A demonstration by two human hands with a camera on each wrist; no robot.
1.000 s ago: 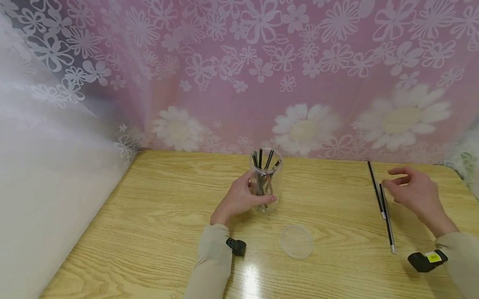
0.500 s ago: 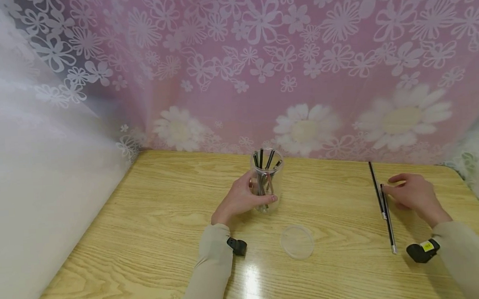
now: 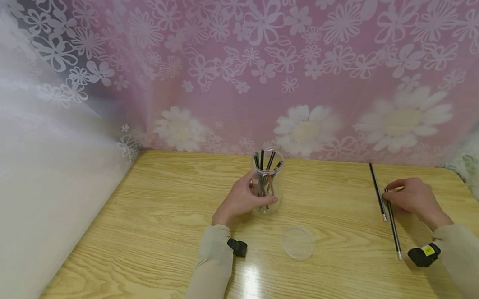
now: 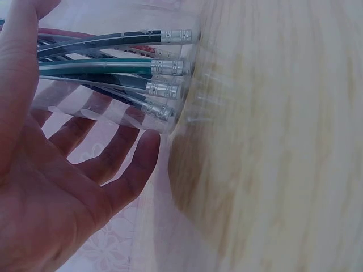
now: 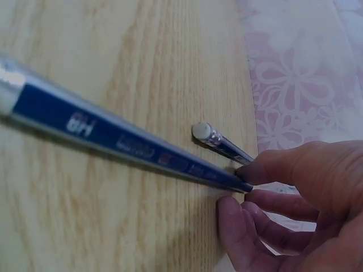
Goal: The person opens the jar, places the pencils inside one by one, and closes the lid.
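My left hand (image 3: 241,197) grips a clear plastic jar (image 3: 279,186) that stands upright on the table, fingers and thumb round its lower part. Several pencils (image 4: 108,67) with metal ferrules lean inside it, eraser ends down at the jar's bottom. On the right, my right hand (image 3: 413,199) pinches the far end of a dark pencil (image 3: 393,227). Its eraser end points toward me, and "HB" shows on its blue side in the right wrist view. Just left of it a second dark pencil (image 3: 377,192) lies on the table, apart from my fingers.
A round clear lid (image 3: 297,242) lies flat on the wood-grain table (image 3: 155,244), in front of the jar. Behind the table hangs a pink flowered curtain (image 3: 229,100). A pale sheet (image 3: 42,178) closes off the left side.
My right hand has come down to the nearer pencil and taken its far end. That pencil has shifted slightly right and toward me, away from the other one. Left hand and jar stay put.
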